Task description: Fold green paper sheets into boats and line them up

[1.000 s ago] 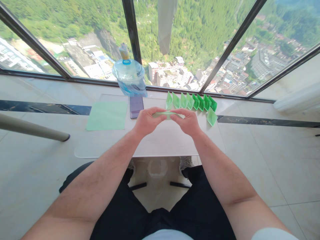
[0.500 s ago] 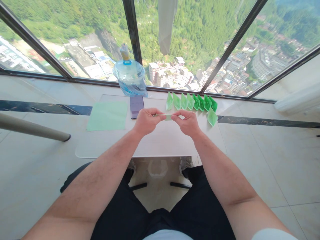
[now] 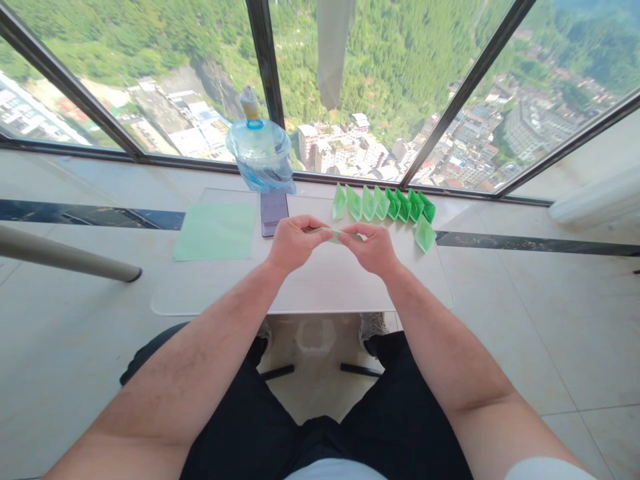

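Observation:
Between my two hands, above the middle of the low white table (image 3: 320, 287), is a small folded piece of light green paper (image 3: 334, 235). My left hand (image 3: 296, 241) pinches its left end, thumb against fingers. At the right end my right hand (image 3: 371, 245) grips it the same way, thumb close to the left thumb. Most of the paper is hidden by my fingers. Beyond my right hand stands a row of several folded green paper boats (image 3: 383, 204), pale to darker green. One more paper boat (image 3: 425, 234) sits just in front of the row's right end.
A flat light green sheet (image 3: 215, 231) lies on the table's left side. Beside it is a phone (image 3: 274, 215). A large water bottle (image 3: 260, 157) stands behind the table by the window frame (image 3: 340, 180). A pole (image 3: 70, 253) reaches in from the left.
My right hand has shifted slightly left, its thumb now nearer the left thumb, and less of the folded paper shows between them. The other things have stayed put.

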`<state>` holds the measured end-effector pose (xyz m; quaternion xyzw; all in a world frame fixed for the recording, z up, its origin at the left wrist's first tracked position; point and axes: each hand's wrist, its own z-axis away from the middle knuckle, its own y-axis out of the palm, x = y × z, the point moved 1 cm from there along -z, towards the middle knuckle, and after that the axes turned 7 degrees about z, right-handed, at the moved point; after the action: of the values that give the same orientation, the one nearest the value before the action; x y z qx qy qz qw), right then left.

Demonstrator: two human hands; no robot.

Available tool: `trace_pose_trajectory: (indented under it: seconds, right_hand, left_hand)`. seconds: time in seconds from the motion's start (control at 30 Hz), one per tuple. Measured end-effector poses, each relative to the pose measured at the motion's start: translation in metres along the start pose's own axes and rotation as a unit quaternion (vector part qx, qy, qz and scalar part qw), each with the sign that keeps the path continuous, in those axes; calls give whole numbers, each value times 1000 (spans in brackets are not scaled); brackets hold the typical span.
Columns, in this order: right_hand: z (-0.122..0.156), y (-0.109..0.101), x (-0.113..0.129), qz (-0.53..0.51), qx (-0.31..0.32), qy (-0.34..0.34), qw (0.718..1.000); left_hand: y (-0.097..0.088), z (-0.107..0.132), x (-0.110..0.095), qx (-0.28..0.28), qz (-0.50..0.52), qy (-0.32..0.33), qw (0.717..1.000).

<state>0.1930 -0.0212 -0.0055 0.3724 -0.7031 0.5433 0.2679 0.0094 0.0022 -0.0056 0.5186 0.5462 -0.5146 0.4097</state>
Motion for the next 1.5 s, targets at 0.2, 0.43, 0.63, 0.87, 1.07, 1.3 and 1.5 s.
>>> trace_pose_trajectory:
  seconds: [0.2,0.43,0.63,0.87,1.07,1.3,1.5]
  right_hand:
    - [0,0,-2,0,-6,-2,1000]
    - [0,0,4,7,-14,-3,1000]
    - [-2,-2,1,-7,-17,29,999]
    - [-3,-4,-5,7,-22,45,999]
    - [-1,0,-6,35,21,32,999]
    - [1,-1,-5,8,7,-2,1000]
    - [3,1,-3,20,-5,-31,999]
  left_hand:
    - [0,-2,4,-3,68,-20,997]
    - [4,1,5,-13,140,-39,989]
    - [2,-1,7,-34,100,-26,994]
    - [-8,-6,7,1,-44,10,999]
    - [-11,-5,7,61,-150,52,985]
    - [-9,0,6,35,-168,103,980]
    - [-2,6,0,40,-141,104,984]
